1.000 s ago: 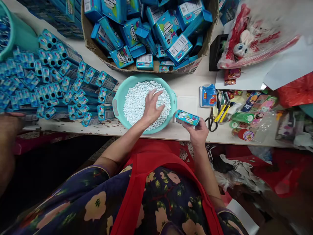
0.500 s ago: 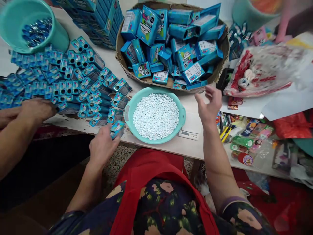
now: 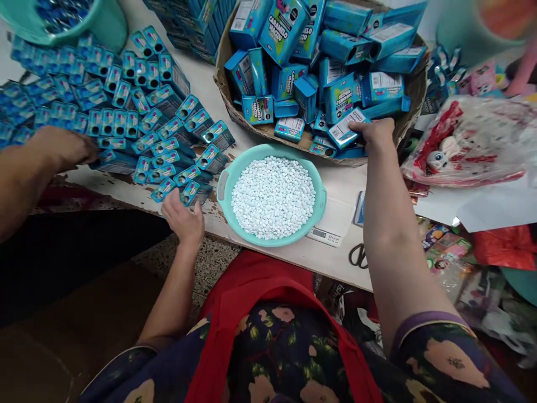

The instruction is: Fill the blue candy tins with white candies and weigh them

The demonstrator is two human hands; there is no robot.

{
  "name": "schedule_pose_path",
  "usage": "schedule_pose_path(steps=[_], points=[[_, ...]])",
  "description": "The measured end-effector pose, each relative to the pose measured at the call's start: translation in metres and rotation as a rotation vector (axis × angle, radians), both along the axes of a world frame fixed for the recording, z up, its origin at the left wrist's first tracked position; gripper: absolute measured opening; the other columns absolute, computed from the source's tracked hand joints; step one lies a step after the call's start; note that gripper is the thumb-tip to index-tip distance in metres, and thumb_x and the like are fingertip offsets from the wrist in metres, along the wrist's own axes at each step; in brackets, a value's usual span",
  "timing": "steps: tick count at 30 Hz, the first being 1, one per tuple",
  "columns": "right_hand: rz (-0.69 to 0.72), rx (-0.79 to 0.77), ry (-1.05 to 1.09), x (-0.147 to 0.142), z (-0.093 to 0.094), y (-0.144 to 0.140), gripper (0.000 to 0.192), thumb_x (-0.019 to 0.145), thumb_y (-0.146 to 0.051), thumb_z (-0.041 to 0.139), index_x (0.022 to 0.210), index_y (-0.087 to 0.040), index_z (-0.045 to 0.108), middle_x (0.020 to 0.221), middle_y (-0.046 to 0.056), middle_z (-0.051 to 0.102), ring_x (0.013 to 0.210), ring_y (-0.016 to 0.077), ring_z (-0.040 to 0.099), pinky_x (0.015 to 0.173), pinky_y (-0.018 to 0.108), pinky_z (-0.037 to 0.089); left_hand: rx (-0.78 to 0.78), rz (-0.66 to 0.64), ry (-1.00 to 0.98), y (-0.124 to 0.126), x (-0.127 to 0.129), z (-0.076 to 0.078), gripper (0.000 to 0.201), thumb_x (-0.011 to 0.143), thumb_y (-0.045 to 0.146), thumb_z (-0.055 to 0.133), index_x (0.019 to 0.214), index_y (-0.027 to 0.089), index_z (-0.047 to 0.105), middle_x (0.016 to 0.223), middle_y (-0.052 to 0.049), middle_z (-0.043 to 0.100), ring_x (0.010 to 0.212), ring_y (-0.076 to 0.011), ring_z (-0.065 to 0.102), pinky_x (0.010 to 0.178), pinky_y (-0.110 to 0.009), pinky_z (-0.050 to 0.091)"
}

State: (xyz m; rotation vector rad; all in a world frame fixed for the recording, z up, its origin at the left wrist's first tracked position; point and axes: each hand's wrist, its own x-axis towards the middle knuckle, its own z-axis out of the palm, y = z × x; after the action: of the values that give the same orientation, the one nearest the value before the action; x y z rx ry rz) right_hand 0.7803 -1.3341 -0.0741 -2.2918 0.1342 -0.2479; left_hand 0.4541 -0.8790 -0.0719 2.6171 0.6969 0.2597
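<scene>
My right hand [image 3: 376,133] reaches over the rim of the cardboard box [image 3: 222,84] and pinches a blue candy box [image 3: 344,129] lying on the pile there. My left hand [image 3: 184,218] is at the table edge with thumb and fingers apart. Its fingertips are beside the nearest upright candy box [image 3: 191,192], at the front of the rows; whether they touch it I cannot tell. Between my hands sits a turquoise bowl [image 3: 224,215] full of small white candies [image 3: 272,197].
A co-worker's hand [image 3: 62,148] is among the standing boxes at left. A turquoise bucket [image 3: 109,28] holds shiny blue pieces. A white digital scale [image 3: 329,235] lies partly under the bowl, with scissors [image 3: 358,256] to its right. A plastic bag [image 3: 474,145] lies farther right.
My left hand has let go of the candy box, which now stands at the front of the rows. My right hand has moved up into the cardboard box and taken hold of another. The view has shifted.
</scene>
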Motion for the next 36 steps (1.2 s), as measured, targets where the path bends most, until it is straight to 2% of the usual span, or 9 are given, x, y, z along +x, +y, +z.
schedule_pose_path(steps=[3, 5, 9, 17, 21, 26, 29, 32, 36], points=[[-0.116, 0.021, 0.029, -0.030, 0.027, 0.018, 0.051, 0.065, -0.036, 0.077, 0.099, -0.004, 0.059, 0.096, 0.012, 0.065, 0.083, 0.0169, 0.065, 0.074, 0.035, 0.050, -0.148, -0.218, -0.036, -0.047, 0.006, 0.011, 0.055, 0.091, 0.043, 0.051, 0.135, 0.010, 0.046, 0.137, -0.023, 0.052, 0.137, -0.0307, 0.044, 0.118, -0.047, 0.031], [-0.071, 0.090, -0.168, -0.071, 0.051, 0.032, 0.056, 0.063, -0.035, 0.082, 0.108, -0.012, 0.059, 0.106, 0.007, 0.063, 0.100, 0.0209, 0.064, 0.089, 0.039, 0.051, -0.284, -0.375, 0.092, -0.082, 0.016, 0.008, 0.060, 0.090, 0.046, 0.051, 0.139, 0.011, 0.044, 0.145, -0.022, 0.048, 0.141, -0.0313, 0.039, 0.119, -0.049, 0.029], [-0.107, 0.198, -0.263, -0.170, 0.082, 0.055, 0.057, 0.068, -0.050, 0.080, 0.111, -0.021, 0.057, 0.106, 0.005, 0.060, 0.101, 0.0234, 0.064, 0.090, 0.043, 0.053, -0.305, -0.336, 0.310, -0.131, 0.043, -0.010, 0.072, 0.090, 0.052, 0.050, 0.147, 0.010, 0.037, 0.159, -0.023, 0.028, 0.150, -0.0385, 0.021, 0.120, -0.059, 0.017], [-0.345, 0.559, -0.111, -0.268, 0.063, 0.057, 0.057, 0.073, -0.062, 0.068, 0.113, -0.023, 0.056, 0.093, 0.002, 0.061, 0.080, 0.0159, 0.064, 0.074, 0.033, 0.055, -0.454, -0.309, 0.121, -0.172, 0.105, -0.029, 0.029, 0.084, 0.040, 0.062, 0.105, 0.021, 0.070, 0.113, -0.011, 0.064, 0.114, -0.0272, 0.058, 0.105, -0.038, 0.039], [-0.377, 0.680, 0.064, -0.293, 0.069, 0.077, 0.056, 0.061, -0.057, 0.081, 0.100, -0.020, 0.064, 0.087, 0.001, 0.067, 0.076, 0.0160, 0.064, 0.074, 0.033, 0.055, -0.802, -0.226, 0.079, -0.179, 0.109, -0.028, 0.012, 0.077, 0.032, 0.067, 0.081, 0.021, 0.067, 0.087, -0.002, 0.066, 0.095, -0.0205, 0.061, 0.095, -0.031, 0.043], [-0.251, 0.490, 0.293, -0.311, 0.092, 0.110, 0.053, 0.057, -0.048, 0.087, 0.098, -0.020, 0.068, 0.088, 0.002, 0.071, 0.077, 0.0176, 0.065, 0.072, 0.033, 0.055, -1.544, 0.055, 0.102, -0.165, 0.101, -0.003, 0.023, 0.067, 0.035, 0.074, 0.077, 0.019, 0.060, 0.080, 0.000, 0.063, 0.075, -0.0130, 0.060, 0.069, -0.024, 0.048], [-0.121, 0.323, 0.319, -0.310, 0.095, 0.127, 0.050, 0.062, -0.050, 0.083, 0.100, -0.021, 0.068, 0.093, 0.003, 0.072, 0.082, 0.0201, 0.066, 0.075, 0.035, 0.054, -1.834, 0.145, 0.187, -0.158, 0.099, 0.025, 0.023, 0.068, 0.035, 0.072, 0.080, 0.020, 0.060, 0.073, 0.001, 0.060, 0.059, -0.0103, 0.056, 0.048, -0.021, 0.039], [0.013, 0.140, 0.300, -0.304, 0.091, 0.141, 0.044, 0.067, -0.048, 0.081, 0.100, -0.022, 0.068, 0.098, 0.005, 0.071, 0.089, 0.0234, 0.066, 0.082, 0.038, 0.053, -1.948, 0.100, 0.104, -0.159, 0.093, 0.054, 0.022, 0.074, 0.040, 0.067, 0.080, 0.020, 0.058, 0.075, -0.001, 0.061, 0.061, -0.0116, 0.060, 0.049, -0.021, 0.041], [0.112, -0.035, 0.284, -0.297, 0.090, 0.155, 0.036, 0.071, -0.043, 0.080, 0.099, -0.024, 0.068, 0.100, 0.006, 0.070, 0.097, 0.0275, 0.065, 0.084, 0.041, 0.051, -1.843, -0.020, -0.069, -0.169, 0.085, 0.076, 0.022, 0.077, 0.039, 0.066, 0.078, 0.020, 0.054, 0.079, -0.001, 0.062, 0.077, -0.0159, 0.067, 0.068, -0.028, 0.053]])
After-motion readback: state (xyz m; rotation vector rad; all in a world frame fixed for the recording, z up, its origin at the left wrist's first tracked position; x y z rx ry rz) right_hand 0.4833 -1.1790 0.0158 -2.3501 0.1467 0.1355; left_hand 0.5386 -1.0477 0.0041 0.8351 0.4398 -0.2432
